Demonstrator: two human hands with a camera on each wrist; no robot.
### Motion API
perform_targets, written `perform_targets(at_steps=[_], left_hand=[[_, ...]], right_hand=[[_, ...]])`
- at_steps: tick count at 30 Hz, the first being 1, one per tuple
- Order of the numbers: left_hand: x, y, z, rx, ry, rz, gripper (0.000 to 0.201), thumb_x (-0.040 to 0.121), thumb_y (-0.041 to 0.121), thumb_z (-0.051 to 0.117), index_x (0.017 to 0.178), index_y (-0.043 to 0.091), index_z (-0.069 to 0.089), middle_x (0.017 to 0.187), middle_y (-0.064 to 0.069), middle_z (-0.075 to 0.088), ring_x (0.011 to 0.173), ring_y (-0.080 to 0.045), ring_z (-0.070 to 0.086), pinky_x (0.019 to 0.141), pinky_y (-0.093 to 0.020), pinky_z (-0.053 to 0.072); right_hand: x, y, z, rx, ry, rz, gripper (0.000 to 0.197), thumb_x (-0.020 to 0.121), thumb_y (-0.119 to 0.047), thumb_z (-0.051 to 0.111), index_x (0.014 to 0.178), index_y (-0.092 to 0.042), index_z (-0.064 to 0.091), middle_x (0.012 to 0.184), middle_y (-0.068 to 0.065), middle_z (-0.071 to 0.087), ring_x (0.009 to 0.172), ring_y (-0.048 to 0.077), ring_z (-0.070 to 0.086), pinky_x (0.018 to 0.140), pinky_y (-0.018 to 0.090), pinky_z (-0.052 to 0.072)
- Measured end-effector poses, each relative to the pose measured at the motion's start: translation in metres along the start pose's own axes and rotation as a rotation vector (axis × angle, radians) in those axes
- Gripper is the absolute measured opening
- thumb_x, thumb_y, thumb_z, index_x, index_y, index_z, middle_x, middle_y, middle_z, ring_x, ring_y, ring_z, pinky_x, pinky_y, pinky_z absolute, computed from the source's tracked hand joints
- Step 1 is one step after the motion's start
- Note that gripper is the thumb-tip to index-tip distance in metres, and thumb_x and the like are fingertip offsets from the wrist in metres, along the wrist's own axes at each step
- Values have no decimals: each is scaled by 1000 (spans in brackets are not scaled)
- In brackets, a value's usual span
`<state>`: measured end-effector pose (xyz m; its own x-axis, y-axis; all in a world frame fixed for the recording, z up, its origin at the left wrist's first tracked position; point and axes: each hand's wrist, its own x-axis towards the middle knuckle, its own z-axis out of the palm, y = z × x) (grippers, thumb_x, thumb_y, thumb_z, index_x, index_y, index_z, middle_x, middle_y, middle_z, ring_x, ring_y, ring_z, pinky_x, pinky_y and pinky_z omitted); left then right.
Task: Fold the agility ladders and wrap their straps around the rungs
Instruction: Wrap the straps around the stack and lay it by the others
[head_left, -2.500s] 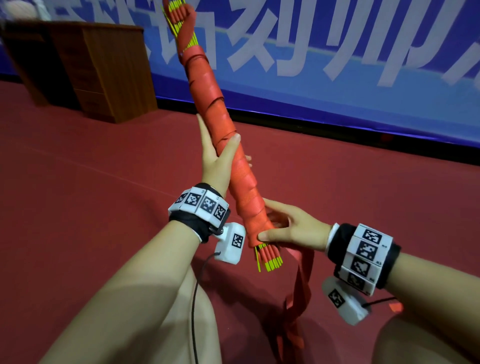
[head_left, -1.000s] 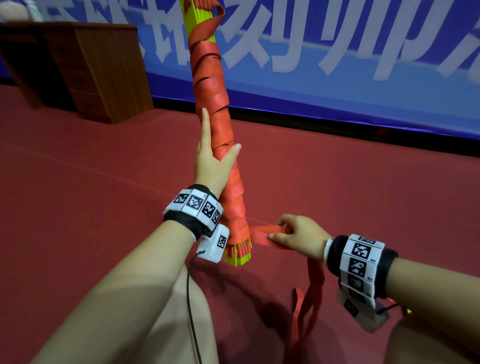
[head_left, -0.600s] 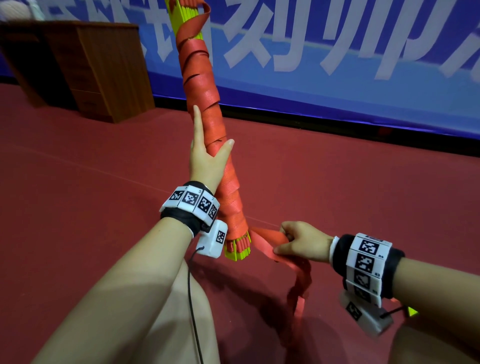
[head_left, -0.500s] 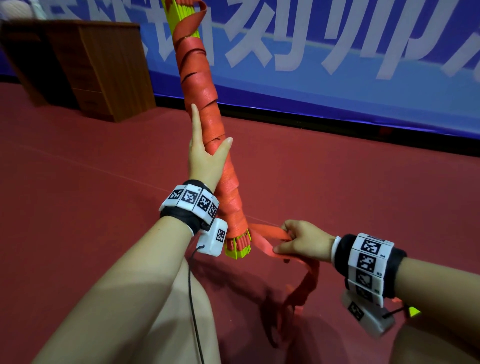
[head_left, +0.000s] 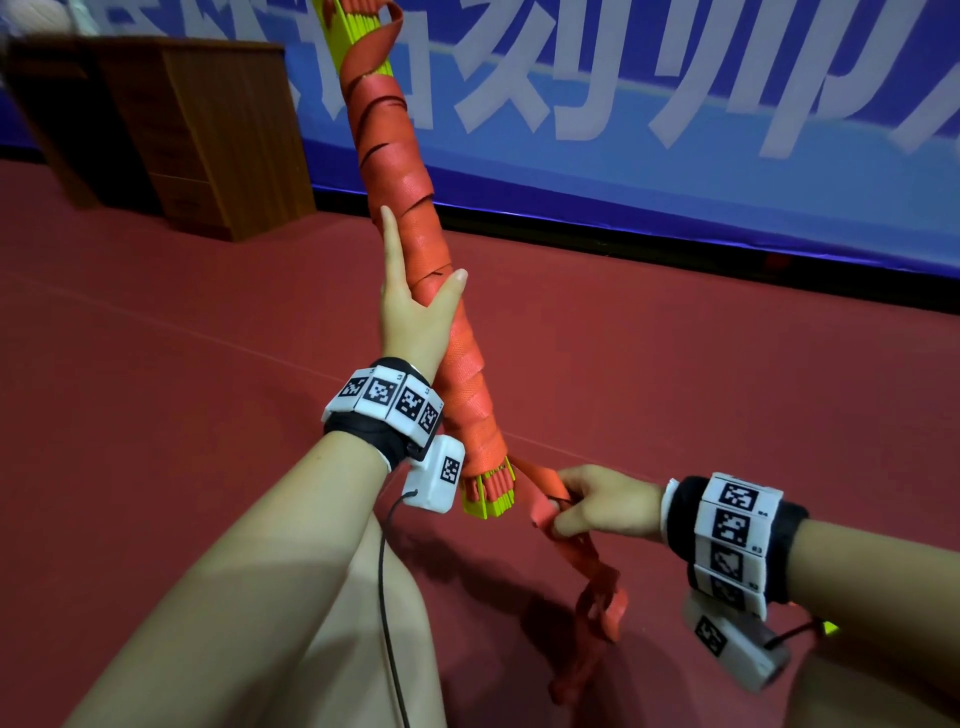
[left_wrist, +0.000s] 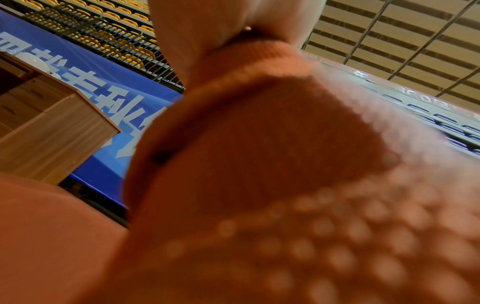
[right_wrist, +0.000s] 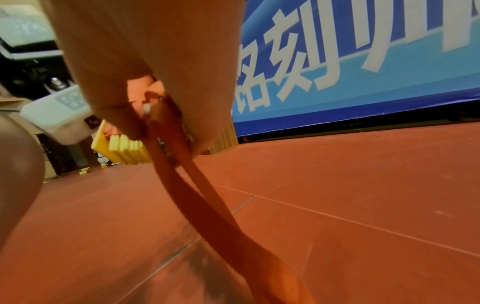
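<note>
Floor (head_left: 156, 415): red court surface, blue banner (head_left: 675, 104) with white characters along the back, wooden cabinet (head_left: 208, 130) far left.

Rung bundle (head_left: 410, 218): yellow-green rungs stacked together, held tilted up and away, spiral-wrapped in orange strap over nearly its whole length. Bare rung ends show at the bottom (head_left: 491, 499) and at the top edge of the head view.

Loose strap tail (head_left: 597, 587) runs from the bundle's lower end through the right hand and hangs toward the floor.

Left hand (head_left: 415, 317): fingers straight, thumb spread, cradling the bundle at mid-length. Not clenched round it.

Right hand (head_left: 602, 501): fingers curled, pinching the strap tail just beside the bundle's lower end.

Versus 2.5 s ago: right hand was pressed against the bundle's lower end; it now sits off to the side, drawing the tail out. Left hand's hold unchanged, bundle a little more upright.
</note>
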<state>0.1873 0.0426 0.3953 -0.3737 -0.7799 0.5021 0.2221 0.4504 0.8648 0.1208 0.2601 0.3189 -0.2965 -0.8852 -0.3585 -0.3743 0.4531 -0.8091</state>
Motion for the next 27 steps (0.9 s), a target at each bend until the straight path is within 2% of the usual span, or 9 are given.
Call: perform_targets(at_steps=[2,5,8,11,14,19,23,25,27], left_hand=[[-2,-1,3,2,-11,7,88,87,21,67,154,38,12,150,10,32,128,5,32,99,-3,25],[-6,6,2,3,-28,36,88,87,19,68,154,36,13,143,18,30,130,5,32,101,-3,25],[-5,6,1,21,-65,41,89,86,17,68,154,35,13,155,7,29,140,-5,32,114,-20,27],[-7,8,3,26,-85,44,89,86,15,68,154,34,14,156,6,29,138,-4,32,112,-17,28],[-9,8,5,18,-112,33,90,86,16,69,153,39,13,150,14,31,138,-7,35,113,-26,32],[-12,9,7,21,-133,36,90,86,17,69,153,40,13,152,6,34,137,-11,39,113,-31,34],[-13,7,10,15,-156,37,91,86,17,69,153,41,12,150,9,34,136,-9,40,113,-31,35],[-15,8,11,1,-168,40,90,86,17,69,153,41,13,148,13,33,135,-6,38,112,-28,34],[-16,8,13,-4,-175,44,90,86,17,69,152,42,13,142,17,33,132,-2,38,109,-21,33]], right_hand=[[2,1,4,77,42,-33,26,68,-2,62,93,-8,60,83,5,66,72,13,61,69,22,51],[4,1,7,262,88,-61,32,81,20,47,102,-4,45,88,12,67,63,15,66,54,22,52],[2,-5,6,242,132,-83,29,80,7,48,105,-7,49,84,7,69,49,13,54,42,20,38],[0,-12,6,220,195,-77,7,80,-18,56,84,-14,60,68,0,65,44,10,39,42,19,29],[3,-10,6,152,256,-83,33,98,-21,51,67,-14,62,58,0,57,43,9,35,42,19,28],[4,-8,5,151,220,9,14,92,-1,56,81,-1,64,59,8,60,41,7,50,46,18,43],[7,-5,8,219,161,26,18,85,13,57,78,-3,51,73,18,66,58,19,64,62,29,55],[7,-6,10,188,146,27,18,83,14,57,82,-3,51,77,18,67,66,23,65,71,34,56],[6,-9,13,234,135,3,19,83,18,50,89,0,48,81,21,66,63,22,65,65,33,55]])
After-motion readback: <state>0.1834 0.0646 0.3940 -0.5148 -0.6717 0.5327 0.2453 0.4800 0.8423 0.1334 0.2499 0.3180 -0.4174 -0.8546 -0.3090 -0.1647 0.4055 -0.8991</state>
